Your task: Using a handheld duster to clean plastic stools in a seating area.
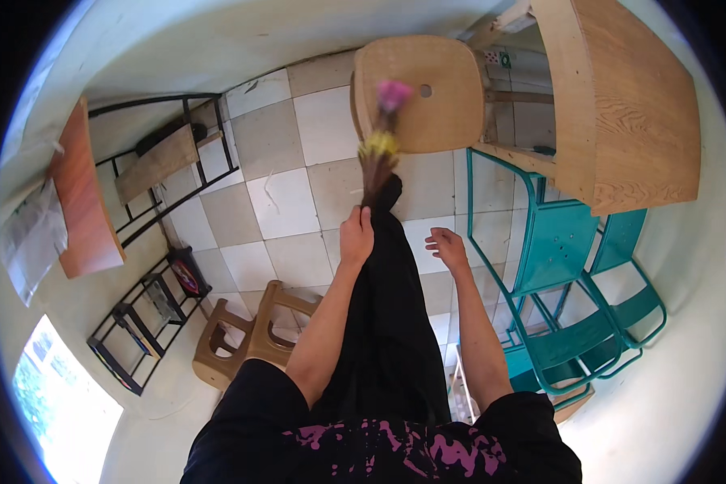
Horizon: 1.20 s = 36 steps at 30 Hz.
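My left hand [357, 236] grips the lower end of a bunch of flowers [378, 154]. Its pink head and yellow blooms are blurred, and a brown stem part runs down into my fingers; whether they are real or artificial I cannot tell. The bunch points away from me, its far end overlapping the seat of a tan plastic stool [444, 121] in view. Nothing is in my right hand [448, 247], which hovers with fingers slightly curled and apart, to the right of my black trousers [387, 320].
Green metal folding chairs [550, 248] stand on the right, below a wooden table [638, 121]. Two brown plastic stools [272, 320] are at my left. A black metal rack [148, 323] and another black frame with boards [157, 163] line the left wall. The floor is checkered tile [278, 199].
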Tool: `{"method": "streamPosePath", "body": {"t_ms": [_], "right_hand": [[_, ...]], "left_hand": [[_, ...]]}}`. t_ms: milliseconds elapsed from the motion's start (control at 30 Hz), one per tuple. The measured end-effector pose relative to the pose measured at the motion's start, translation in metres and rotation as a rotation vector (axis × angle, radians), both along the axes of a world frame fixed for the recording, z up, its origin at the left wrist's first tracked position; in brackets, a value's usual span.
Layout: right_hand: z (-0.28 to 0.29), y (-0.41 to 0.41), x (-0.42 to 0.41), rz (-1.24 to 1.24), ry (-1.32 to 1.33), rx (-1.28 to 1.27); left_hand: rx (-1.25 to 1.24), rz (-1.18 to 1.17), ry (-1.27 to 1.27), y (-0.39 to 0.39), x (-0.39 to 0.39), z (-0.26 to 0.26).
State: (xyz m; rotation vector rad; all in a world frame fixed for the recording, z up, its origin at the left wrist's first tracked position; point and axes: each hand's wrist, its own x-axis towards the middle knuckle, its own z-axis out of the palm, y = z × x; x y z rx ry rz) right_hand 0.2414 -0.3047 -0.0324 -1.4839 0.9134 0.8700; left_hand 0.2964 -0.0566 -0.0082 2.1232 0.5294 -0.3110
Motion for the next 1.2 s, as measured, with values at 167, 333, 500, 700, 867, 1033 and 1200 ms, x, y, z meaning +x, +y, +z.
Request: {"method": "streamPosePath", "body": {"t_ms": [167,333,500,700,867,1033,1200], "right_hand": [[0.011,-0.005,-0.024,0.101,-0.023,-0.026],[0.049,-0.027,-0.063,0.192,-0.063,-0.068],[0.107,-0.053,-0.108,0.261,-0.090,-0.107],[0.161,-0.080,-0.144,0.309,-0.045,-0.115],[0.188,-0.076,-0.144,0.445,-0.048,-0.035],[0.155,-0.072,-0.100,0.555,-0.079,0.080],[0.209,-0.047,-0.048,0.801,-0.190,0.060]], "left_hand": [[0.039,-0.025,0.051,0.050,-0.065,0.014],[-0.062,0.056,0.185,0.114,-0.151,0.035],[0.100,0.149,0.133,0.153,-0.262,0.081],[0.015,0.251,0.456,0.160,-0.365,0.142],[-0.150,0.492,0.489,0.130,-0.444,0.169],[-0.280,0.830,0.360,0.065,-0.490,0.198],[-0.248,1.170,0.227,-0.036,-0.536,0.216]]}}
